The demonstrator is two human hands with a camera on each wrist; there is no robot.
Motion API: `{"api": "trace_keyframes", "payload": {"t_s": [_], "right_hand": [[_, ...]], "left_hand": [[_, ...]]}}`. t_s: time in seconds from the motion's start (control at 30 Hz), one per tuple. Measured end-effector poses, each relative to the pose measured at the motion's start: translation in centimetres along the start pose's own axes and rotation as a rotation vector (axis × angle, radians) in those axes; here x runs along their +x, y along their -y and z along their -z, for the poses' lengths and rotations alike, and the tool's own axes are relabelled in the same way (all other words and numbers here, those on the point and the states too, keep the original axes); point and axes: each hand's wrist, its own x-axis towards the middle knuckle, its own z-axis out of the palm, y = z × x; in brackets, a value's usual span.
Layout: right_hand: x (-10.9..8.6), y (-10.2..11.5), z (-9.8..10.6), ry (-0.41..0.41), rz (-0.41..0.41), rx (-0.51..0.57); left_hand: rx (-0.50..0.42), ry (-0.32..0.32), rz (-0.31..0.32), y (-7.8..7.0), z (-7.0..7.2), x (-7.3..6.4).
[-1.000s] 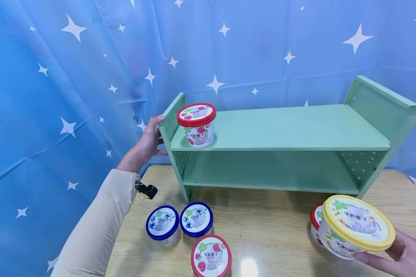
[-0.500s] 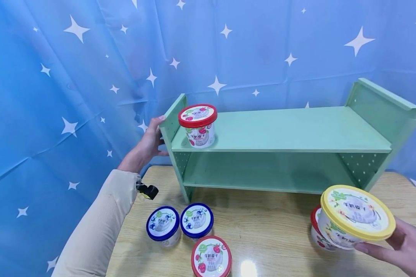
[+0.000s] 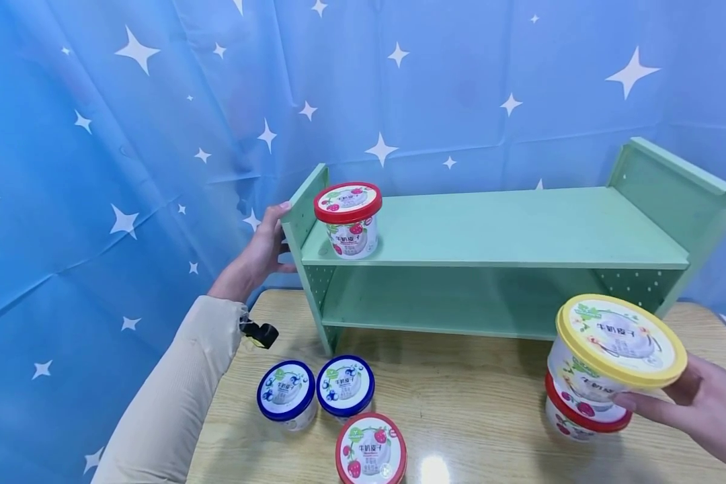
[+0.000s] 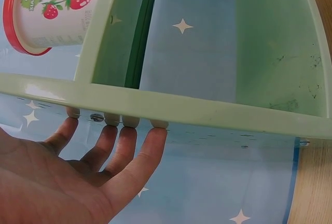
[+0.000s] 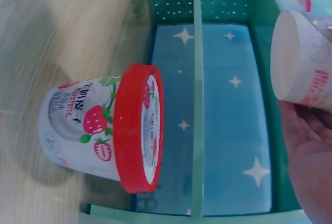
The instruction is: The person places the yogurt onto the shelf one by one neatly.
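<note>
My left hand (image 3: 260, 252) touches the outer face of the green two-tier shelf's left side panel (image 3: 305, 208) with its fingertips, as the left wrist view also shows. A paper ice cream tub with a yellow lid (image 3: 623, 336) is gripped at its side by my right hand (image 3: 702, 403). It hangs in the air in front of the shelf's right end. Below it, a red-lidded strawberry tub (image 3: 581, 420) stands on the table; the right wrist view shows a gap between that tub's lid (image 5: 137, 125) and the held tub's base (image 5: 286, 55).
Another red-lidded tub (image 3: 351, 222) stands on the top tier (image 3: 490, 225) at its left end. Two blue-lidded tubs (image 3: 286, 390) (image 3: 345, 386) and a red-lidded one (image 3: 372, 449) are on the wooden table (image 3: 466, 396). A blue starry curtain (image 3: 448, 87) hangs behind.
My right hand has raised the yellow-lidded tub slightly, so more of the red-lidded tub beneath shows. My left hand has stayed at the shelf's side panel.
</note>
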Motion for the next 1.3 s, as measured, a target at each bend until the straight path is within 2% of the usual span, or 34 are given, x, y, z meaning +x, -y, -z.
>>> {"api": "trace_keyframes", "payload": {"t_s": [0.17,0.53,0.87,1.03,1.17,1.3], "right_hand": [[0.8,0.4,0.0,0.014,0.016,-0.009],[2.5,2.4,0.3,0.025,0.153,0.079],[3.5,3.7,0.2,0.022,0.147,0.041],[4.0,4.3,0.1,0.041,0.206,0.093],[4.5,4.7,-0.1,0.052,0.264,0.212],[4.7,5.2,-0.3,0.053,0.265,0.201]], "left_hand": [[-0.003,0.006,-0.006,0.1,0.1,0.1],[-0.001,0.006,-0.010,-0.2,0.0,0.1],[0.010,-0.007,-0.001,0.1,0.0,0.0],[0.023,-0.007,-0.005,0.2,0.0,0.1],[0.021,-0.007,-0.007,0.3,0.1,0.1],[0.017,-0.008,-0.006,0.2,0.1,0.1]]}}
